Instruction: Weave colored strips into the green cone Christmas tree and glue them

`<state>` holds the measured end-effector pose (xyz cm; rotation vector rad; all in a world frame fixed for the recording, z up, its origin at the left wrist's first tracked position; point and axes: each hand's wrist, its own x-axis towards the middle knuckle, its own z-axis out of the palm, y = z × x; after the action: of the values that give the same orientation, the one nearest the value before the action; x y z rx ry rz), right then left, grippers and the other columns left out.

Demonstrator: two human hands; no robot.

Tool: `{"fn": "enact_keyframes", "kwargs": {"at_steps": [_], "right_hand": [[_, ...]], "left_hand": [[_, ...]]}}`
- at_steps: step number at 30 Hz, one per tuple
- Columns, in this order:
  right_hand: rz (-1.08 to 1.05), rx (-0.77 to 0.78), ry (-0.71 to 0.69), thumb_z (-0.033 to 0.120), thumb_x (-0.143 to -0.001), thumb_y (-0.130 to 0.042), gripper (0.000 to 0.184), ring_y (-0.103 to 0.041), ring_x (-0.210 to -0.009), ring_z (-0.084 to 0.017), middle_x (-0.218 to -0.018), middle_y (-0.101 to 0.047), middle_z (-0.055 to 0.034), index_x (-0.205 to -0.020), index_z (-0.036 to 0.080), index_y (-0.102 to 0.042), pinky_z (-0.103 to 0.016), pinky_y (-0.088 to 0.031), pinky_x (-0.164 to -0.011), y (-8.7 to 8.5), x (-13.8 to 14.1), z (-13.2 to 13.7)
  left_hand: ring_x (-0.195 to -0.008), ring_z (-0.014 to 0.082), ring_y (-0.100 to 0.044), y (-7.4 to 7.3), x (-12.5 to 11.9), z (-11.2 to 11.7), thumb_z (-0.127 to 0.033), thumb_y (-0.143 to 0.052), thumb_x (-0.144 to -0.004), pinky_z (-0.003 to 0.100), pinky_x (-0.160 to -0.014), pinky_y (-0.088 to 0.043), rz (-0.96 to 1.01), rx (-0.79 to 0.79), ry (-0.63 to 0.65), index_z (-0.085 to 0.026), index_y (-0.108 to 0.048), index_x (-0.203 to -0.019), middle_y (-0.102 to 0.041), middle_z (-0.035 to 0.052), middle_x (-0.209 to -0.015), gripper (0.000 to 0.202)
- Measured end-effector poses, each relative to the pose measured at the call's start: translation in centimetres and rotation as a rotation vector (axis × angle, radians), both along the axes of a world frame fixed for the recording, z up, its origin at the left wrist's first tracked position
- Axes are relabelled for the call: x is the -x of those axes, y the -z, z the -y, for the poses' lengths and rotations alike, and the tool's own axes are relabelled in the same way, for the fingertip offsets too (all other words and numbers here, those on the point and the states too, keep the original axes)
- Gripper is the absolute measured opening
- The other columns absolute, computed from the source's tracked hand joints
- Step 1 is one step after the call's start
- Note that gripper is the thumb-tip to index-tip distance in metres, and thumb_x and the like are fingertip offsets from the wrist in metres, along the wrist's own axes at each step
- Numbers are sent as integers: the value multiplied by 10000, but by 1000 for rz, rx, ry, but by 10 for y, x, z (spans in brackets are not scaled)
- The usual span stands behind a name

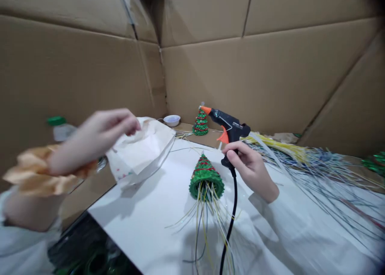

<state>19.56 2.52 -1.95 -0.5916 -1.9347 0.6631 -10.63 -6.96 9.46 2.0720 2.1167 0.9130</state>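
My right hand grips the lower handle of a black glue gun with an orange nozzle and trigger. The gun points left, and its black cord hangs down to the front. My left hand is raised at the left, fingers curled together over a white paper bag; whatever they pinch, if anything, is hidden. Between the hands, a small green Christmas tree with red trim lies on its side, its open base towards me and several thin wires trailing from it.
Another small tree stands behind, near a white bowl. At the right lies a heap of yellow, blue and grey wires. A green-capped bottle is at the left. Cardboard walls enclose the white board.
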Motion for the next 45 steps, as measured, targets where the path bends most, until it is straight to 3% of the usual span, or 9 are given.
{"fn": "enact_keyframes", "kwargs": {"at_steps": [6, 10, 13, 18, 24, 28, 30, 37, 45], "right_hand": [[123, -37, -79, 316, -906, -413, 195, -479, -648, -117, -746, -553, 0, -861, 208, -570, -249, -374, -614, -17, 42, 9], [210, -14, -144, 316, -915, -397, 205, -482, -681, -113, -774, -555, 1, -887, 203, -565, -241, -364, -635, -21, 63, 15], [302, -25, -173, 315, -913, -401, 202, -471, -678, -116, -750, -536, 3, -877, 202, -564, -246, -354, -652, -16, 72, 16], [491, -5, -252, 322, -914, -396, 196, -489, -727, -125, -776, -538, -2, -898, 218, -561, -248, -346, -670, -3, 76, 16], [623, 11, -289, 343, -916, -370, 220, -507, -744, -142, -810, -556, -19, -890, 226, -554, -258, -350, -679, 3, 76, 16], [718, -6, -312, 347, -909, -367, 227, -524, -746, -152, -802, -569, -23, -897, 241, -567, -258, -343, -668, 1, 76, 18], [768, -18, -332, 349, -908, -363, 240, -533, -733, -152, -795, -582, -24, -907, 246, -580, -257, -337, -660, 0, 76, 20], [853, -85, -356, 331, -907, -352, 285, -561, -729, -160, -768, -623, -35, -901, 233, -620, -244, -307, -616, -2, 81, 27], [910, -167, -365, 331, -903, -352, 300, -584, -690, -161, -778, -666, -30, -908, 240, -638, -245, -267, -562, 4, 108, 32]], "left_hand": [[-618, 151, -550, 135, -3, 2, -386, -396, -832, 249, -598, -419, 258, 253, 46, -166, -565, -768, -595, 16, -655, 285], [-613, 153, -578, 186, -22, 12, -304, -399, -835, 255, -601, -416, 388, 321, 31, -174, -568, -876, -629, 10, -641, 217], [-617, 157, -563, 194, -35, 23, -284, -437, -831, 289, -650, -408, 247, 262, -4, -196, -567, -936, -621, -4, -651, 190], [-1038, 208, -546, 197, -37, 39, -256, -379, -871, 360, -940, -333, 156, 217, 135, -225, -629, -885, -659, 34, -995, 252], [-739, 167, -623, 210, -27, 61, -389, -487, -825, 258, -704, -454, 447, 146, -175, -217, -609, -913, -679, 13, -846, 228], [-827, 234, -581, 221, -1, 74, -449, -433, -834, 345, -799, -399, 161, 48, -447, -197, -629, -678, -668, 48, -789, 355], [-913, 257, -550, 228, 14, 76, -431, -380, -855, 380, -861, -368, 52, 27, -528, -178, -648, -776, -656, 81, -886, 377], [-955, 265, -531, 236, 28, 67, -451, -399, -831, 365, -856, -376, 44, 54, -564, -138, -634, -1023, -621, 119, -984, 435], [-712, 216, -566, 220, 29, 47, -418, -534, -733, 294, -639, -354, 266, 95, -616, -194, -669, -758, -648, 35, -714, 262]]}}
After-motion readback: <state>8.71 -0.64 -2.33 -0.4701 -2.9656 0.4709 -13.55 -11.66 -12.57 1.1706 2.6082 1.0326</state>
